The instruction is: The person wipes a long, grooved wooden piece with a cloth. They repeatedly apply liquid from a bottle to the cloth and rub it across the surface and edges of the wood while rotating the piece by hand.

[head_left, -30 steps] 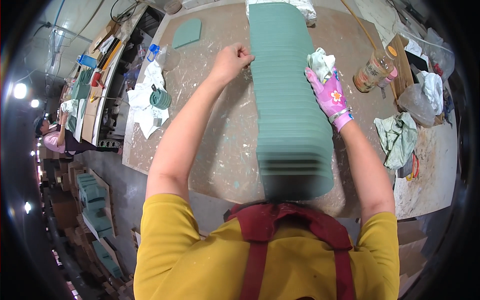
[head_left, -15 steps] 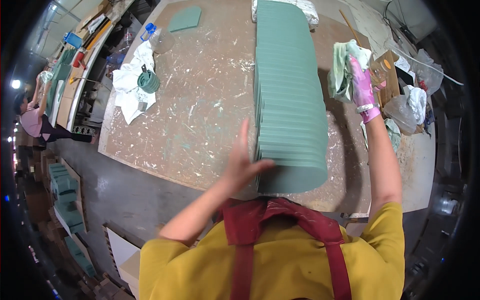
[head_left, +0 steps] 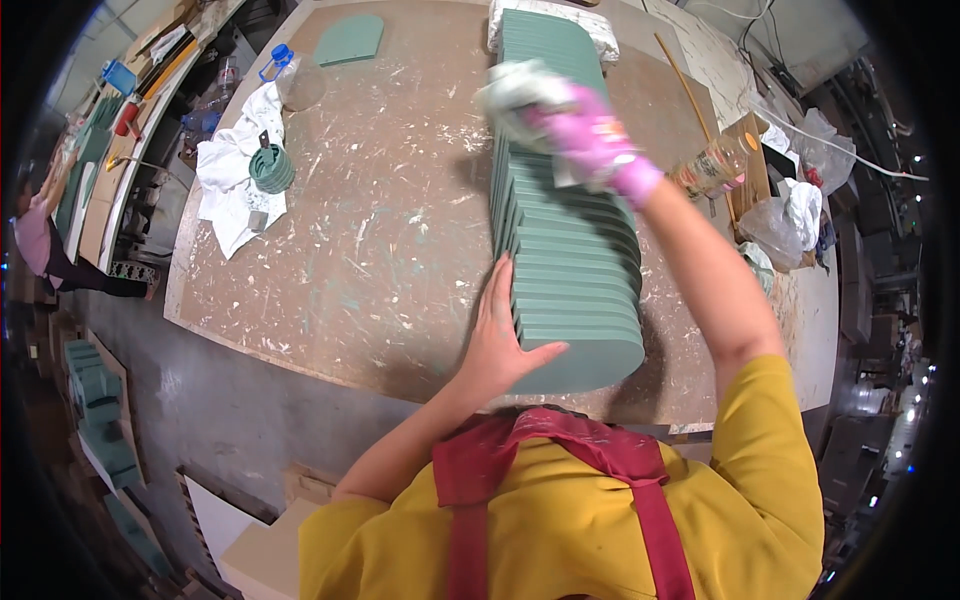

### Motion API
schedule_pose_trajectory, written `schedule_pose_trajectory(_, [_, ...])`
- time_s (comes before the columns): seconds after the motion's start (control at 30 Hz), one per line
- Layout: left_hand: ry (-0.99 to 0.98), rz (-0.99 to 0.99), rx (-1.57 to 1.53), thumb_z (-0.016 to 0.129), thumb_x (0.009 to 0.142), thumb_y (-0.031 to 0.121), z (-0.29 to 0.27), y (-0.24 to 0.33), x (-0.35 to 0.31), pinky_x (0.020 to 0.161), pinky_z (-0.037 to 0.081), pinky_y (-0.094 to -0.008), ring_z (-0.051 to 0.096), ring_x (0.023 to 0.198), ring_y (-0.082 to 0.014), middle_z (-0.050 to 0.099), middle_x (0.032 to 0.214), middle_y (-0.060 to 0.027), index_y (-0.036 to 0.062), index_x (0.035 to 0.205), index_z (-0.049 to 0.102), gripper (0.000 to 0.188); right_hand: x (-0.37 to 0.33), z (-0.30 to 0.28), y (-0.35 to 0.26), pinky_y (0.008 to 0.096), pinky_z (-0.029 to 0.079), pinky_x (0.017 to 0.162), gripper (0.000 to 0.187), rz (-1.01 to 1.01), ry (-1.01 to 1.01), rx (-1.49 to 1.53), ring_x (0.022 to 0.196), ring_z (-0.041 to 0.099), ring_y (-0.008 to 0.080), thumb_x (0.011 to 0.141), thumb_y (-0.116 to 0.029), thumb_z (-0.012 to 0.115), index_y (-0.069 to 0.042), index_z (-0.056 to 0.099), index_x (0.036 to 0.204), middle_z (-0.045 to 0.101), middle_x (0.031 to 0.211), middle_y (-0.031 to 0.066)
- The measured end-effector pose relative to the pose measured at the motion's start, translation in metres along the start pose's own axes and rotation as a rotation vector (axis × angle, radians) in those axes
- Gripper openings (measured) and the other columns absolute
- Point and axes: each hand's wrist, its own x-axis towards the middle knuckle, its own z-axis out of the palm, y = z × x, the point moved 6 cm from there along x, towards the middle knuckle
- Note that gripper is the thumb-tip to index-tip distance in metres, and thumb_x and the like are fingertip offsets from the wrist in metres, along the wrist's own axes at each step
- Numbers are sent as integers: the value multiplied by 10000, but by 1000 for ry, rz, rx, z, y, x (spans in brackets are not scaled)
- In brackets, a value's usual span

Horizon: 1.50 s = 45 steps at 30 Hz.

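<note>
A long row of green round-ended boards (head_left: 575,255), each overlapping the one behind, runs up the table (head_left: 370,230) in front of me. My left hand (head_left: 500,335) is bare and rests against the left edge of the nearest boards, fingers stretched along the side and thumb over the top. My right hand (head_left: 585,140), in a pink glove, grips a crumpled pale cloth (head_left: 525,95) over the far part of the row. Both glove and cloth are blurred by motion. Whether the cloth touches the boards I cannot tell.
A single green board (head_left: 350,42) lies at the far left. Nearer are a white cloth (head_left: 235,165), a green-stained tin (head_left: 270,170) and a blue-capped bottle (head_left: 290,75). On the right sit a clear jar (head_left: 715,165), a stick (head_left: 683,80) and plastic bags (head_left: 775,235). Another person (head_left: 45,235) stands far left.
My right hand has swung left with the cloth, from beside the row to over it. My left hand has come down against the near boards. The whole view has shifted slightly.
</note>
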Motion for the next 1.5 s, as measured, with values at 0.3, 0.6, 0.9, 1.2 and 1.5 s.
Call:
schedule_pose_trajectory(0.3, [-5, 8, 2, 817, 611, 226, 2, 6, 3, 1106, 231, -430, 259, 1347, -346, 219, 1457, -219, -4, 1450, 77, 1142, -20, 28, -2, 467, 444, 890, 388, -110, 137, -32, 1015, 547, 376, 817, -265, 562, -63, 559, 1149, 562, 1124, 198])
schedule_pose_trajectory(0.6, [-42, 12, -14, 824, 625, 309, 8, 4, 2, 1112, 223, -442, 224, 1356, -396, 187, 1472, -244, -24, 1443, 85, 1152, -44, -8, -20, 440, 464, 874, 310, -340, 45, -283, 1002, 572, 346, 816, -164, 544, -90, 601, 1112, 590, 1062, 167])
schedule_pose_trajectory(0.9, [3, 12, -32, 797, 633, 235, 3, 0, 0, 1090, 254, -416, 302, 1323, -340, 272, 1430, -221, -22, 1448, 102, 1102, -117, -89, 69, 426, 457, 895, 388, 126, 30, -479, 1033, 564, 350, 792, -158, 568, -94, 574, 1175, 589, 1082, 172])
schedule_pose_trajectory(1.2, [2, -102, -122, 803, 662, 298, 9, 6, -2, 1094, 263, -424, 296, 1333, -387, 275, 1441, -265, -3, 1455, 124, 1087, -134, -44, 116, 387, 502, 856, 334, 189, 6, -51, 966, 629, 308, 885, -190, 515, -60, 561, 1190, 632, 1083, 173])
schedule_pose_trajectory(1.5, [250, -32, -134, 774, 715, 280, 9, 1, -18, 1023, 354, -390, 442, 1231, -341, 435, 1327, -243, -17, 1419, 235, 934, -136, 5, -51, 418, 330, 1040, 440, -382, -168, -278, 1234, 441, 301, 902, -368, 502, -130, 539, 1270, 497, 1315, 151])
